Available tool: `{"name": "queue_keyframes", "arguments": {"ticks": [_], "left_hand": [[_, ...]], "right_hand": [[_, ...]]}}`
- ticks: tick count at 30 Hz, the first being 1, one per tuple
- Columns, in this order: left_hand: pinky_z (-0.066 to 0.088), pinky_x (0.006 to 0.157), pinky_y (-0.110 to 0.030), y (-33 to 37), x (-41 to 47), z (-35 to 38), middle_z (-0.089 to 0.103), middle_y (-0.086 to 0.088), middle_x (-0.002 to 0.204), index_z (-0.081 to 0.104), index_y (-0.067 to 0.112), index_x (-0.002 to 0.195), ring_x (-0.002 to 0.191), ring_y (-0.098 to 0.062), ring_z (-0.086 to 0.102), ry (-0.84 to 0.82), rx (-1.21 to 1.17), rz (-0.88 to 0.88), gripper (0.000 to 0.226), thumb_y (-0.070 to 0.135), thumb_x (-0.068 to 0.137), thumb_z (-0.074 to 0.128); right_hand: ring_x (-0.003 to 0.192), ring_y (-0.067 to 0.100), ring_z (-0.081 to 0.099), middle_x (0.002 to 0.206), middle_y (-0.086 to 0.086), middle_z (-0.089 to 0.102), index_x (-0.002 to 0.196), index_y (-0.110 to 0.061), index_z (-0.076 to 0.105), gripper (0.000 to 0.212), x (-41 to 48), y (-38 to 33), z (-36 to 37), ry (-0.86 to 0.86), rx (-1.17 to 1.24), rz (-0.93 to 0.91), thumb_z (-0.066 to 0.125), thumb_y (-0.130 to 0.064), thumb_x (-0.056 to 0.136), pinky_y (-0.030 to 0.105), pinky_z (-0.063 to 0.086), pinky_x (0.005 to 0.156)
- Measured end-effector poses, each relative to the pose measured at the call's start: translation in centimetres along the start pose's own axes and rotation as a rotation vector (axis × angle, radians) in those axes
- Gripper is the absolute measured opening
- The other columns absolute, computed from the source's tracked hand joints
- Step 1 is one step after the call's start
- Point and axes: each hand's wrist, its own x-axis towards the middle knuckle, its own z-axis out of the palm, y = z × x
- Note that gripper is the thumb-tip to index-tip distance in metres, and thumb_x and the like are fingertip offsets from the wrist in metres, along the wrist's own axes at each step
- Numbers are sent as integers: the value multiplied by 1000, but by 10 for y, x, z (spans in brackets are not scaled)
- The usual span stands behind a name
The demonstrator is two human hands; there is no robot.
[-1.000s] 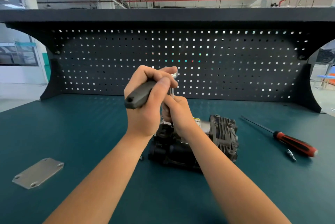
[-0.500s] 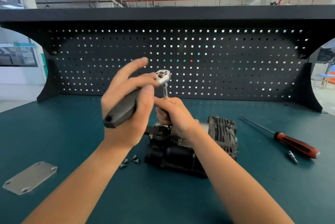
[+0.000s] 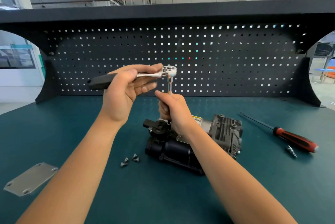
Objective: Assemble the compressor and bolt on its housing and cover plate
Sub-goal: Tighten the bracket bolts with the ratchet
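Above one compressor (image 3: 226, 133), left hand (image 3: 123, 93) grips one ratchet (image 3: 168, 72), right hand (image 3: 174, 111) its extension (image 3: 169, 86); three bolts (image 3: 135, 157) nearby.

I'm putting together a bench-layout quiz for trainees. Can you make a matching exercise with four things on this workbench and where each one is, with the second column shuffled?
Things:
1. cover plate
2. screwdriver
3. loose screws
4. ratchet

Places:
A. handle in the left hand, its extension bar gripped by the right hand
B. lying on the table to the right of the compressor
C. lying flat at the table's near left
D. on the table by the compressor's near left corner

Pairs: 1-C, 2-B, 3-D, 4-A
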Motion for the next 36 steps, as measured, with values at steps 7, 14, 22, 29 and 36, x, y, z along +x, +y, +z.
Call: {"name": "queue_keyframes", "arguments": {"ticks": [7, 14, 22, 29, 36], "left_hand": [[51, 84, -29, 14, -6, 10, 72, -2, 105, 74, 25, 85, 110, -21, 63, -109, 172, 117, 30, 35, 82, 46], [50, 83, -31, 59, -9, -4, 73, 5, 79, 65, 23, 88, 97, -16, 66, 6, -144, 279, 27, 21, 91, 38], [50, 68, -29, 30, 9, -16, 36, 1, 45, 45, 13, 59, 50, -17, 49, 536, -728, 7, 38, 26, 95, 45], [53, 68, -30, 19, 20, -26, 38, 1, 44, 47, 13, 56, 50, -17, 51, 495, -794, -26, 43, 32, 94, 47], [54, 70, -29, 12, 23, -26, 39, 1, 45, 45, 13, 58, 52, -16, 53, 490, -762, -61, 40, 29, 95, 46]], "right_hand": [[36, 6, 24, 40, -12, 31, 48, -17, 35, 50, -7, -16, 6, 61, -18, -51, 49, -23, 96, 16, 21, 39], [40, 3, 29, 53, -4, 37, 48, -22, 55, 33, -9, -38, 35, -222, 166, -130, 56, -49, 66, 15, 24, 39], [38, 9, 19, 42, -9, 24, 53, -17, 30, 46, -1, -10, 49, 17, -96, 75, 56, -18, 90, 20, 17, 40], [35, 8, 19, 41, -8, 24, 44, -20, 32, 52, 6, -11, 43, -24, -40, 126, 51, -10, 92, 18, 18, 38], [35, 9, 20, 41, -7, 23, 51, -16, 29, 46, 9, -5, 39, -8, -65, 150, 50, -12, 92, 20, 17, 41]]}}
